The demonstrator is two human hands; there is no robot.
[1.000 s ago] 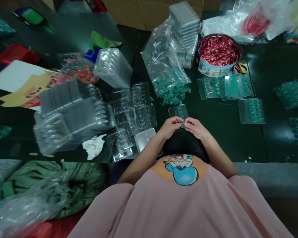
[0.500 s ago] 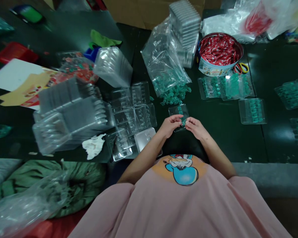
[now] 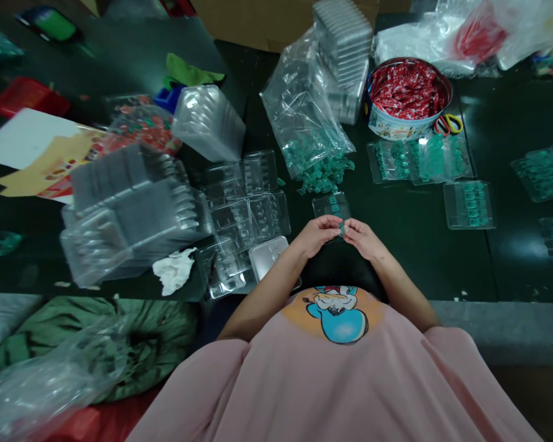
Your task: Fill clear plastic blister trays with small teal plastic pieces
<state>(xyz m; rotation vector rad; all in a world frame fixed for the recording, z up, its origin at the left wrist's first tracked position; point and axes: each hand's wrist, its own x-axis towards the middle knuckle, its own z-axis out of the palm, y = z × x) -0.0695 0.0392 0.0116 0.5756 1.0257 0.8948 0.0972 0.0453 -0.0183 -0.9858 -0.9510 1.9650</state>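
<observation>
Between the fingertips of my left hand [image 3: 321,234] and my right hand [image 3: 362,237] is a small green translucent piece [image 3: 341,229]; both hands pinch it, and its exact kind is too small to make out. Just beyond the fingers lies a clear plastic blister tray [image 3: 323,205], with a few green pieces in its middle row; my hands cover its near part. Farther out, a heap of the same green pieces [image 3: 322,177] spills from the mouth of a clear plastic bag [image 3: 299,104].
Left of my hands several open clear trays [image 3: 270,212] lie side by side, near tall tray stacks [image 3: 133,190]. At right are filled trays [image 3: 470,205], a round tin [image 3: 403,126] of red packets and scissors [image 3: 449,124]. Crumpled white tissue [image 3: 172,272] lies near the front edge.
My hands have drawn slightly toward my body, lifting the green piece off the tray's near part. The other things stay where they were.
</observation>
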